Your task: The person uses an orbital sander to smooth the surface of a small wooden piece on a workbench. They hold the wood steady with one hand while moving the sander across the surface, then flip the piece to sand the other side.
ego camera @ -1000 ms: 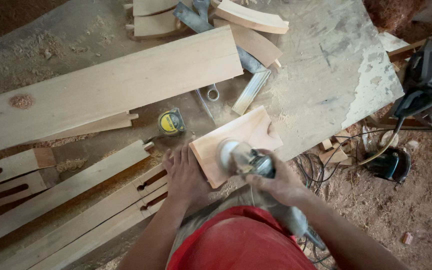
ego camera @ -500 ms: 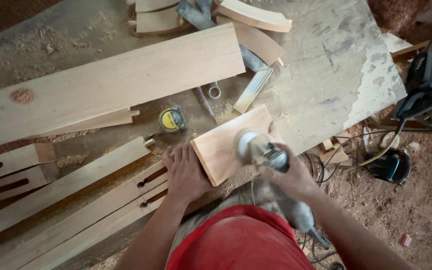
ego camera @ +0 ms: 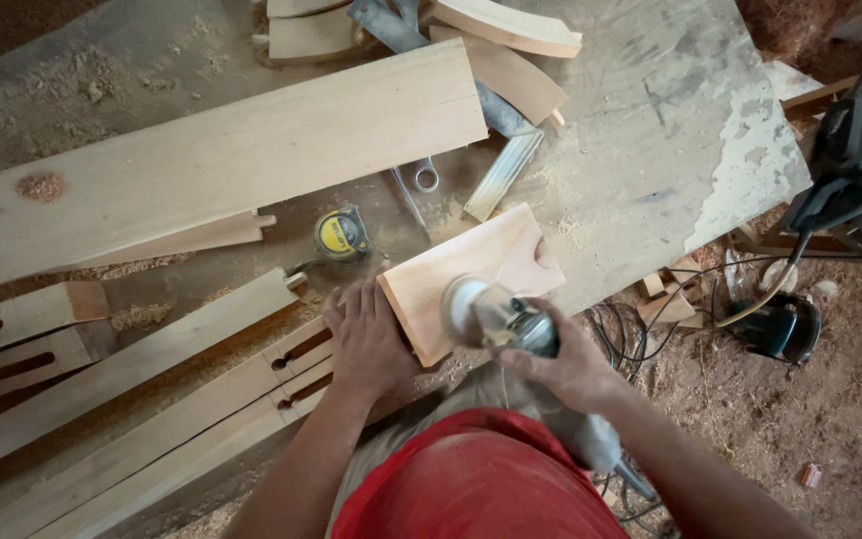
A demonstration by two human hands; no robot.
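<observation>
Left hand [ego camera: 366,339] flat on the near-left edge of the small wood block [ego camera: 471,274] at the bench's front edge, right hand [ego camera: 571,364] clamped on the angle grinder [ego camera: 501,319], disc over the block's near-right end, long axis running away-right.

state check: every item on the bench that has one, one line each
left hand: flat, pressing on small board
right hand: gripping sander
sander: disc down on small board
small board: lying flat on bench
tape measure: blade retracted
long plank: lying flat
</observation>
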